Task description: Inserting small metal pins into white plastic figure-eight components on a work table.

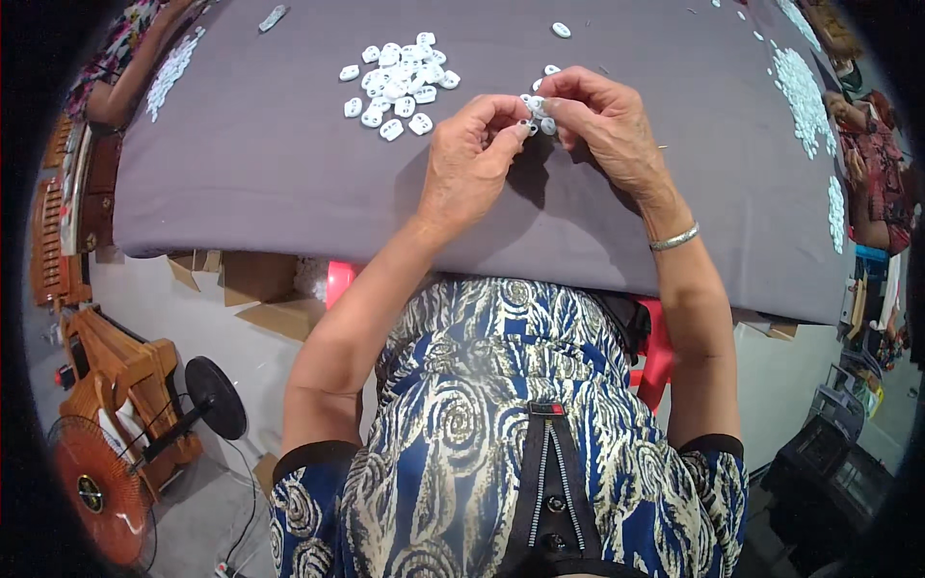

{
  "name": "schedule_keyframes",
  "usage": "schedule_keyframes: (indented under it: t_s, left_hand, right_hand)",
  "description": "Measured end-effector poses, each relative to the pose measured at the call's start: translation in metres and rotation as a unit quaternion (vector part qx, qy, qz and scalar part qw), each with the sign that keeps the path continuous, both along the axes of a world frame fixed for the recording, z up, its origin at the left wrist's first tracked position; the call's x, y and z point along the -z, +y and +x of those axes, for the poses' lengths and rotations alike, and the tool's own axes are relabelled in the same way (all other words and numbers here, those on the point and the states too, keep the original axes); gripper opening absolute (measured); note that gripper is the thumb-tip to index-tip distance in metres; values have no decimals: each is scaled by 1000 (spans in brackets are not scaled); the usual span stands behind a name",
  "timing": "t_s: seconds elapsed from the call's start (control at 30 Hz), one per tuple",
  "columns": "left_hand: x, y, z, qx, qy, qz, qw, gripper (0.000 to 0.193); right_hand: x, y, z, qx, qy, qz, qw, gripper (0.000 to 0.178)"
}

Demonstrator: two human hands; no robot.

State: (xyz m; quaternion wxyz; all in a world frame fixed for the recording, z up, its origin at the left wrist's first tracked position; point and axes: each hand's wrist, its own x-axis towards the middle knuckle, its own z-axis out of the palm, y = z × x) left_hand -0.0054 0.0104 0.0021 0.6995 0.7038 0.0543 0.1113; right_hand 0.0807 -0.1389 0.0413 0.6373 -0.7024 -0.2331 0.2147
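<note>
Grey cloth [279, 178] was spread wide, and over it small white pieces [537, 103] were pinched by the left hand [470, 154] and the right hand [609, 127], fingertips nearly closed, while a white pile [405, 79] was set ahead and left, nearer the left hand.

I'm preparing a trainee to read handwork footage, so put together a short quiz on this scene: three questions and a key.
1. Multiple choice: where is the silver bracelet worn?
A) left wrist
B) right wrist
C) left upper arm

2. True or false: the white pieces lying beyond the left hand form a single straight row.

3. Short answer: what do the fingers of the left hand and the right hand hold?

Key:
1. B.
2. False; they lie in a loose pile.
3. Small white pieces; their exact number is hard to tell.
</note>
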Motion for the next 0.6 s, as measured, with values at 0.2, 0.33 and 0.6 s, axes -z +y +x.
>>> schedule_keyframes:
  t_s: [0.2,0.33,0.6]
  left_hand:
    - [-1,-1,0,2,5,3,1000,16]
    - [-3,-2,0,-15,-9,-14,1000,11]
    - [5,-1,2,-3,-19,1,1000,16]
  right_hand:
    - [5,0,5,-10,3,1,1000,11]
    - [3,1,5,-9,0,-8,1000,12]
    - [5,2,5,-16,-6,1,1000,11]
